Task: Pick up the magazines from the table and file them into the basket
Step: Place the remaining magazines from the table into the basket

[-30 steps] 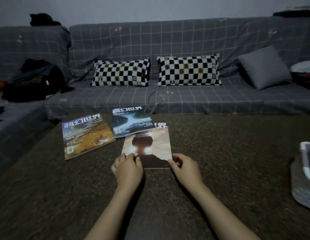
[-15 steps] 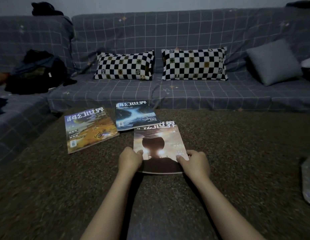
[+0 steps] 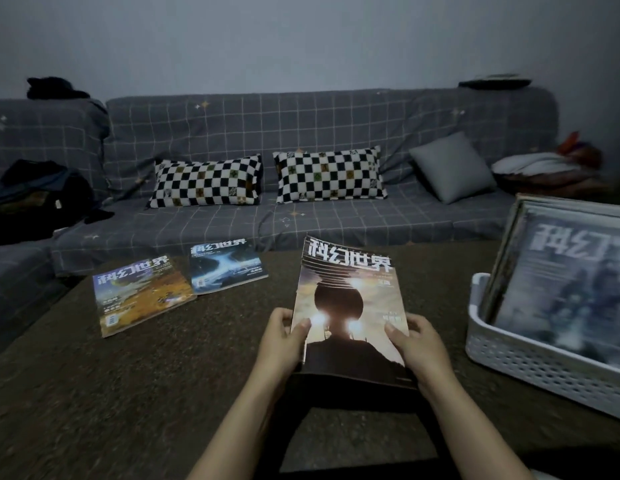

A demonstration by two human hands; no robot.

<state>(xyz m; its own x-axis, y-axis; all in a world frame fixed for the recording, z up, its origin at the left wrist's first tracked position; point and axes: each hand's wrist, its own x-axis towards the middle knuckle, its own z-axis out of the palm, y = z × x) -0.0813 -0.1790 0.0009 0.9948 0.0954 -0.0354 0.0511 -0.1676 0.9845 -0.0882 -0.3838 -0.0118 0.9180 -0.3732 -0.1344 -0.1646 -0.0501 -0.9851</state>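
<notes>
I hold a magazine with a dark silhouette cover [image 3: 350, 306] tilted up above the table. My left hand [image 3: 280, 341] grips its lower left edge and my right hand [image 3: 419, 348] grips its lower right edge. Two more magazines lie flat on the brown table [image 3: 94, 393]: an orange-and-blue one [image 3: 140, 294] at the left and a blue one [image 3: 227, 266] behind it. At the right stands a white perforated basket [image 3: 530, 358] with several magazines [image 3: 568, 285] standing upright in it.
A grey checked sofa [image 3: 301, 133] runs behind the table and along the left side. On it lie two black-and-white chequered pillows [image 3: 208, 181], a grey cushion [image 3: 452, 166], a dark bag [image 3: 38, 195] at the left and bedding [image 3: 543, 166] at the right.
The silhouette magazine lay flat on the table with both hands at its near edge; now it is lifted and tilted up. The view has swung right, showing the basket.
</notes>
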